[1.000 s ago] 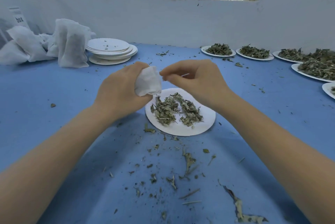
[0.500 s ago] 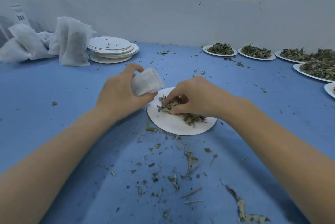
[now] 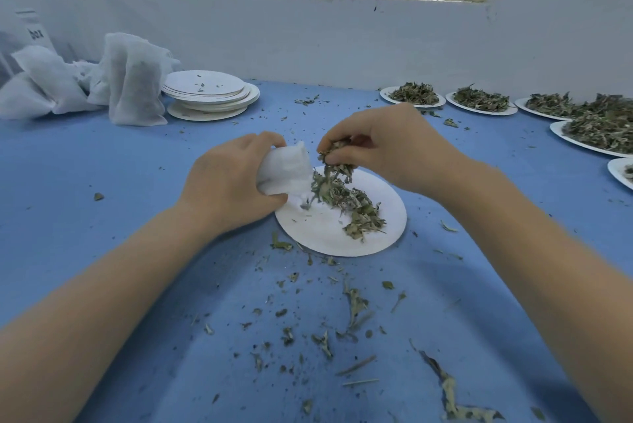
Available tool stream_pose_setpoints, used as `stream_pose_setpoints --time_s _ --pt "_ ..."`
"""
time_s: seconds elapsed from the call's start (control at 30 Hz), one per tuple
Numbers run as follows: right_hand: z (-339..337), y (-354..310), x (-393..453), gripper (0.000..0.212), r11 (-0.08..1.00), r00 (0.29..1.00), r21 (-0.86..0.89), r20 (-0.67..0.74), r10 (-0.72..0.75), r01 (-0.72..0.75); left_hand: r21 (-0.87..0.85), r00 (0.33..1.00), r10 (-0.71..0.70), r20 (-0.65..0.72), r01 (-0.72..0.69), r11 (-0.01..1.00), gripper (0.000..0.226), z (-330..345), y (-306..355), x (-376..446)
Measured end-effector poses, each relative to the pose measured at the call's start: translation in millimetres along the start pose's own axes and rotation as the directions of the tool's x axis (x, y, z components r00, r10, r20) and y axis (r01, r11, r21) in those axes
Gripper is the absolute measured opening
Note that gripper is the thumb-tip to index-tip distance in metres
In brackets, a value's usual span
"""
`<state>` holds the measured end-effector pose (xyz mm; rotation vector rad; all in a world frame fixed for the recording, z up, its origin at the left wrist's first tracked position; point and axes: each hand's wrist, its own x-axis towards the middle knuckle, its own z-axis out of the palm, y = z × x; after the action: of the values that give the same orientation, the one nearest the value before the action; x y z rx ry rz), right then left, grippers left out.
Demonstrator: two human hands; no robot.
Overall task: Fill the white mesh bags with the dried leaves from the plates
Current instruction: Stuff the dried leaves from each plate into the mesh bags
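Two hands over the plate (image 3: 342, 237): left hand (image 3: 226, 186) gripped mesh bag (image 3: 284, 169), mouth facing right; right hand (image 3: 387, 145) fingers pinched dried leaves (image 3: 337, 162) just right of it.

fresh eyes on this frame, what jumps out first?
The two hands at the centre: the left hand grips a small white mesh bag, while the right hand pinches a clump of dried leaves just beside the bag, above a white plate holding more leaves. After that, the leaf crumbs strewn over the blue table in front, and the row of heaped plates along the far right.
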<state>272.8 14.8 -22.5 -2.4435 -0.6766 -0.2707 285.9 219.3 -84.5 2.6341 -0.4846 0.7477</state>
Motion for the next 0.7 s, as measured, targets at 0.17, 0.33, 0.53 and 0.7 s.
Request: stream_pose_setpoints --time_s 0.17,0.33,0.53,0.7 --pt "13 -1 1 0.011 0.998 0.995 0.069 -0.095 0.019 -0.012 -0.051 1.000 -0.007 -0.013 0.007 0.999 0.054 1 8 -2" --pt "24 -6 -1 0.018 0.973 0.993 0.229 -0.112 0.039 -0.012 -0.148 0.998 -0.028 -0.052 0.020 0.989 0.054 5 17 -1" --pt "16 -8 -3 0.026 0.941 0.999 0.336 -0.012 0.033 -0.027 -0.338 0.984 -0.164 -0.070 0.132 0.932 0.040 2 12 2" --pt "20 -7 -2 0.019 0.926 0.984 0.375 -0.146 0.101 -0.040 -0.401 0.982 -0.172 -0.074 0.129 0.907 0.034 0 15 2"
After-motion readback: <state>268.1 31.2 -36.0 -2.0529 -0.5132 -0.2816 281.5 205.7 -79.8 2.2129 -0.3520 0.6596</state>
